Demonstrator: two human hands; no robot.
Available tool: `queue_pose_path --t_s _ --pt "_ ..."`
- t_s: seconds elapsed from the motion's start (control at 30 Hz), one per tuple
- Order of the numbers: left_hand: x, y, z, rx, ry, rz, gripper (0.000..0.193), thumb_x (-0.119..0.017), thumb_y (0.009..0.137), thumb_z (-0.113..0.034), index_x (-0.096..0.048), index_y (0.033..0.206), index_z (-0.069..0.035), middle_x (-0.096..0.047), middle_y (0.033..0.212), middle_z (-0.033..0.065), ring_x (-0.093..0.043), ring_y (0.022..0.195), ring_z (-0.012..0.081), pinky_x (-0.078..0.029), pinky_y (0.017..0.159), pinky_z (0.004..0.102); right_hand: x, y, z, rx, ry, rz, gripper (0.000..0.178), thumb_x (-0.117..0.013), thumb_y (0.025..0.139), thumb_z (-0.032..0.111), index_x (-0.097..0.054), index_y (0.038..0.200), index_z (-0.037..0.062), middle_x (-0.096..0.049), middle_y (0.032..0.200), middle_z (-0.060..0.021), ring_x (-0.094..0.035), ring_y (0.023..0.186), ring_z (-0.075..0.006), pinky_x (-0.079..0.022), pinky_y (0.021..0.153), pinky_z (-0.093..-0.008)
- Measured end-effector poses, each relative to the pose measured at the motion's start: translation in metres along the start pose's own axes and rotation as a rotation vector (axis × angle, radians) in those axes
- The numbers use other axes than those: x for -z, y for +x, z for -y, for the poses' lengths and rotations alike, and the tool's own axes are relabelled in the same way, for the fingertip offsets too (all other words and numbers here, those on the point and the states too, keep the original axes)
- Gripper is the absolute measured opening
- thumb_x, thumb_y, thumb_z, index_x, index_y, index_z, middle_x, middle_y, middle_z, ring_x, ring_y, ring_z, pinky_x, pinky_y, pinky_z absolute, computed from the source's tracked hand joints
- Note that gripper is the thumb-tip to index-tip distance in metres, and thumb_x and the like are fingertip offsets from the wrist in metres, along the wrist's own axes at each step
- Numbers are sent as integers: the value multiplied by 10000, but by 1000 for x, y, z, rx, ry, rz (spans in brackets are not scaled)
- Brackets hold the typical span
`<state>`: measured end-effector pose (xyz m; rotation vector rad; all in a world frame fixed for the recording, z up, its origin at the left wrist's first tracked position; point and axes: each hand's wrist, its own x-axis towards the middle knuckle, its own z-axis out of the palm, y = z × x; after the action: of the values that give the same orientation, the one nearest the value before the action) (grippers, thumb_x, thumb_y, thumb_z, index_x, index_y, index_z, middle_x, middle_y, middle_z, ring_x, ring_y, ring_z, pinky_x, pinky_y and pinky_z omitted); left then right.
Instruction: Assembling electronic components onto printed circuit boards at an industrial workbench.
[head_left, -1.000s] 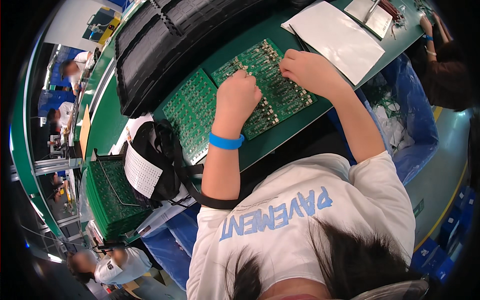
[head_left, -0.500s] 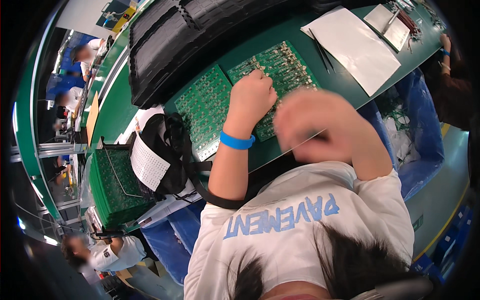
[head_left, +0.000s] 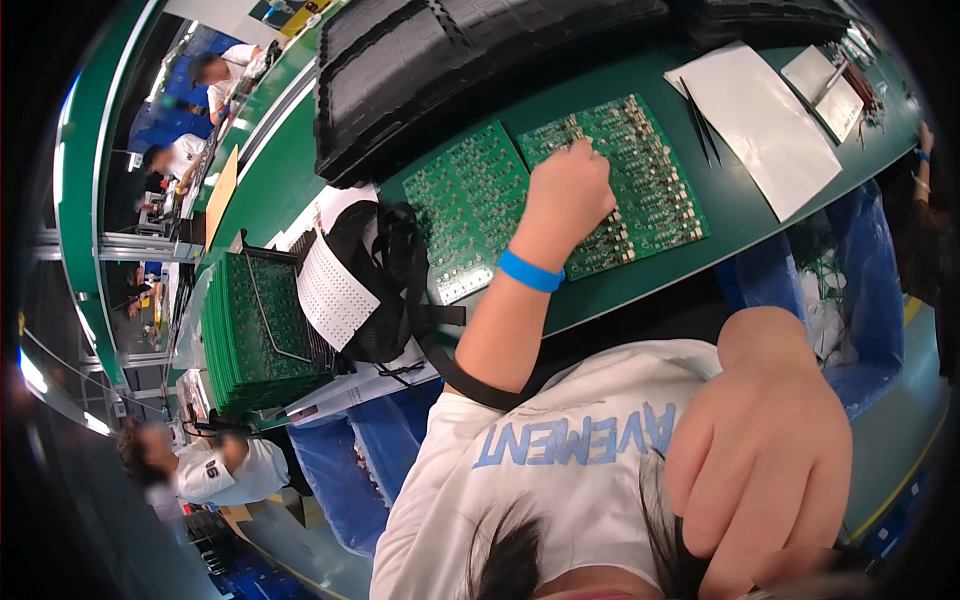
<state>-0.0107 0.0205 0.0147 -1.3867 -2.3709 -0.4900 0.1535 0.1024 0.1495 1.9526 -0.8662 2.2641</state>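
My left hand point(head_left: 568, 198), with a blue wristband point(head_left: 530, 271), is closed over a green circuit board panel point(head_left: 655, 180) crowded with small pale parts. Its fingers curl inward, hiding whatever is between them. Left of it lies a second green circuit board panel point(head_left: 462, 205) with fewer raised parts. My right hand point(head_left: 765, 455) is raised in front of my chest, close to the camera, away from the table. Its fingers are bent and pressed together, and their tips are out of sight.
Black trays point(head_left: 480, 75) line the table's far side. Black tweezers point(head_left: 702, 125) lie beside a white sheet point(head_left: 765, 135). At left stand a black bag point(head_left: 375, 330) and a rack of green boards point(head_left: 255, 335). Blue-lined bins point(head_left: 870, 290) sit below the table; other people work at left.
My right hand has moved from beside the board panel down toward my chest and the camera. The left hand stays closed over the panel. The whole view has shifted slightly.
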Motion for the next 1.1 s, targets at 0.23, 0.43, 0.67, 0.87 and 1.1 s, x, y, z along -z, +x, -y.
queue_pose_path --t_s 0.23,0.43,0.67,0.87,1.1 --pt "0 -3 3 -4 60 -9 85 -626 664 -138 -622 657 -54 -577 739 100 -612 683 277 -524 597 373 16 -16 -16 -181 -377 209 135 -517 866 152 -624 916 86 -612 991 -56 -585 704 -167 -436 609 -262" --pt "16 5 -1 50 -77 59 114 -630 648 -156 -643 648 -43 -604 803 129 -622 726 292 -534 626 387 3 -34 -29 -466 -869 206 150 -588 761 157 -603 909 139 -588 890 8 -580 704 -183 -438 596 -317" --pt "-10 -6 22 10 -117 18 110 -635 690 -171 -602 639 -79 -561 722 94 -587 703 291 -479 596 406 13 -101 -50 -770 -980 -93 101 -574 761 91 -646 831 94 -606 811 -65 -593 681 -254 -464 590 -365" --pt "4 -7 23 47 -143 99 78 -653 670 -115 -591 658 -70 -570 761 75 -593 718 274 -488 584 382 6 -125 -17 -978 -1014 -459 94 -561 833 49 -637 888 43 -618 861 -82 -602 785 -230 -481 665 -323" --pt "4 -6 20 67 -105 84 79 -656 654 -96 -586 655 -60 -558 758 71 -589 720 261 -486 576 372 32 -151 -9 -831 -1558 -581 109 -596 772 9 -625 860 66 -606 833 -66 -602 741 -254 -490 653 -325"
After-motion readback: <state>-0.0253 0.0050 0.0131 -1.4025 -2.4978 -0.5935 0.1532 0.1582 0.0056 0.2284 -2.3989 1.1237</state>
